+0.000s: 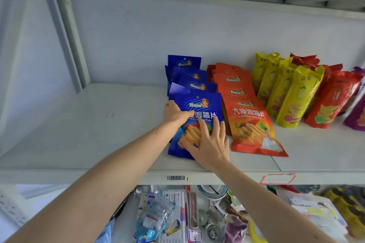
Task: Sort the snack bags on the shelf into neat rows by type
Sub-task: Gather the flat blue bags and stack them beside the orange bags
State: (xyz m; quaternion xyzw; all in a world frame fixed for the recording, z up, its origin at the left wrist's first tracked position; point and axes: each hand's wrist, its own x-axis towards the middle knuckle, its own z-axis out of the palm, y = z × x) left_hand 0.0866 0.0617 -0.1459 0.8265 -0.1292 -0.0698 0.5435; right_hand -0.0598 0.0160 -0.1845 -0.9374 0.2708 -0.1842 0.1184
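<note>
1. My left hand (173,112) grips the left edge of the front blue bag (199,108) — thumb on the printed face, the other fingers hidden behind it.
2. My right hand (209,144) lies flat on the lower half of the same bag, fingers spread and pressing on it, not pinching anything.
3. This bag leans near the front edge of the shelf (98,124), at the head of the blue row (189,77), which goes back toward the rear wall.
4. Just to its right stands the orange row (237,87); its front orange bag (254,126) almost touches the blue one.
5. Further right are the yellow bags (292,92), then the red bags (331,98), and a purple bag (357,112) at the right edge — all upright and leaning.
6. The left part of the shelf is bare.
</note>
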